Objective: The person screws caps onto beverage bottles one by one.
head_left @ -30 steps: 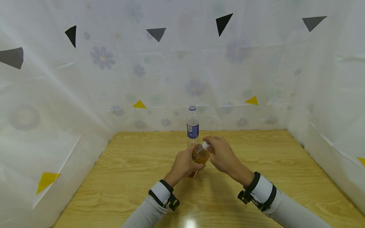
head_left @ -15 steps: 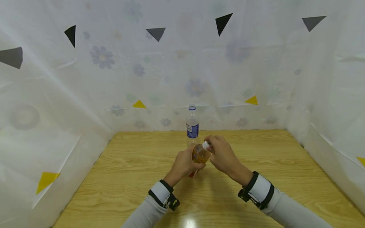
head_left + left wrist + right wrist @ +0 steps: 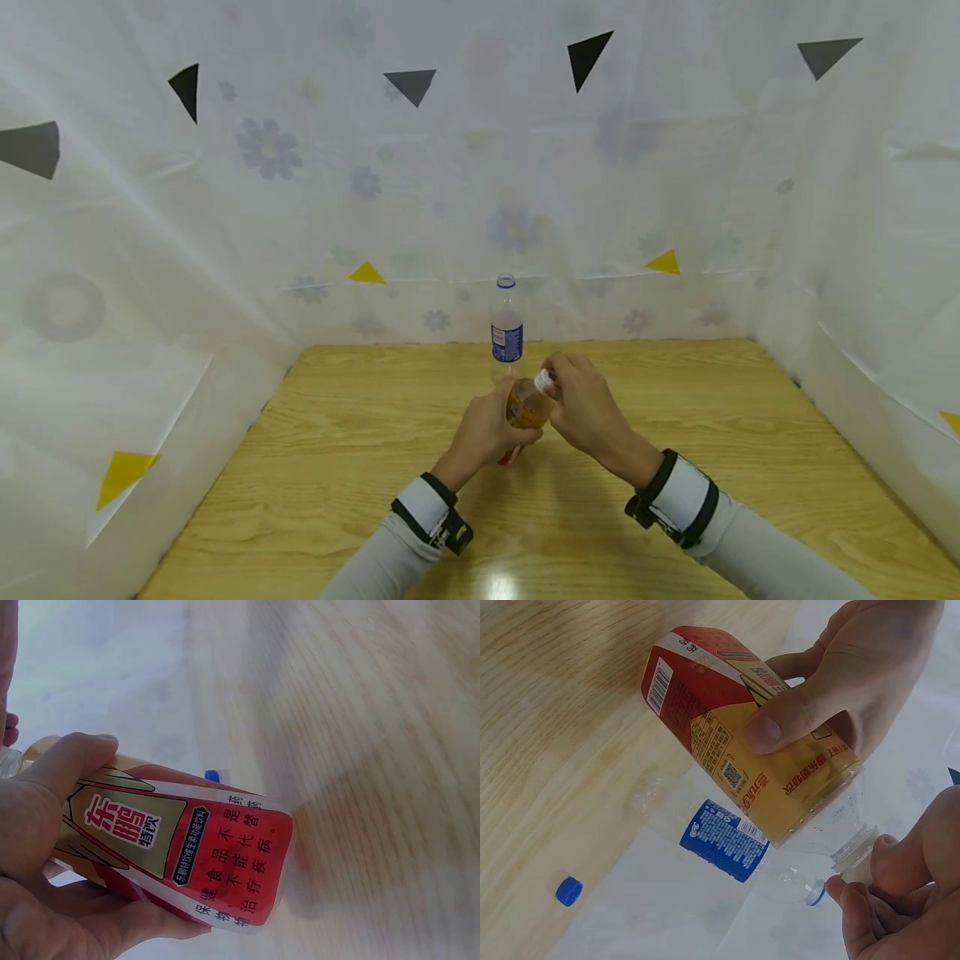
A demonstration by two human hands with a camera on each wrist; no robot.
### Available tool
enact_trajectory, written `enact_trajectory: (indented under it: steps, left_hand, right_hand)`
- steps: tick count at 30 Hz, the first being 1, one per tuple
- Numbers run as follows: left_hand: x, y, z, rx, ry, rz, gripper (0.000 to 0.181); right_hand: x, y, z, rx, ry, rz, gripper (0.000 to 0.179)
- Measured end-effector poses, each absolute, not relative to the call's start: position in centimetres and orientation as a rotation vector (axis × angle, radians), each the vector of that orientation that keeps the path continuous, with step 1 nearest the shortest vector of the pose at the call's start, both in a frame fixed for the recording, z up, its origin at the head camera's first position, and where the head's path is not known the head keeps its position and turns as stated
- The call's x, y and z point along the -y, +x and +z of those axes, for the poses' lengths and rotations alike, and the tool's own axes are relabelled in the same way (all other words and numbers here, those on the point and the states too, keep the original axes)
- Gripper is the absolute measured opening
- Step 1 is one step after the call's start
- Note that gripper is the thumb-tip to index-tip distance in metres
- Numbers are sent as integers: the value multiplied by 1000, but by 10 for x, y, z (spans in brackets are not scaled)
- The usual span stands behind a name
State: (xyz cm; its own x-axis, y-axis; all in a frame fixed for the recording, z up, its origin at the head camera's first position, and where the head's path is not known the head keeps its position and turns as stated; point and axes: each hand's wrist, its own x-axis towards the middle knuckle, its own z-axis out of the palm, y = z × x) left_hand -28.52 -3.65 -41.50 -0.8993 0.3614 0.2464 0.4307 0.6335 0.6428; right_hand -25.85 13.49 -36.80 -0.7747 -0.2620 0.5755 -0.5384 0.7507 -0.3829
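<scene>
My left hand [image 3: 486, 425] grips the body of a drink bottle [image 3: 187, 840] with a red and gold label, part-filled with amber liquid. The bottle leans, its neck toward my right hand [image 3: 588, 408]. Between thumb and fingers, my right hand pinches the white cap [image 3: 859, 862] at the bottle's neck. Whether the cap is still threaded on, I cannot tell. Behind the hands stands a clear bottle [image 3: 507, 337] with a blue label and an uncapped mouth; its lower part is partly hidden by the left hand and drink bottle in the head view.
A blue bottle cap [image 3: 569, 892] lies on the wooden table [image 3: 337, 500] near the clear bottle. White flower-patterned sheets [image 3: 465, 183] with black, grey and yellow triangles enclose the table at the back and both sides.
The right hand and wrist have shifted very slightly while staying at the white cap. The left hand keeps its hold on the drink bottle, and the clear bottle has not moved.
</scene>
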Motion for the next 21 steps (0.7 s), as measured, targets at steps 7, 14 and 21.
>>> enact_trajectory:
  steps: [7,14,21]
  left_hand:
    - [37,-285,-416,2729,-686,-1108,63]
    - [36,-285,-416,2732,-681,-1092,63]
    - [36,-284,-416,2713,-688,-1080,62]
  right_hand:
    - [-133,-259,-369,2460,581,751,25]
    - [-133,-260,-370,2458,562,756,23]
    - [-132,-262,-371,2445,565,726,20]
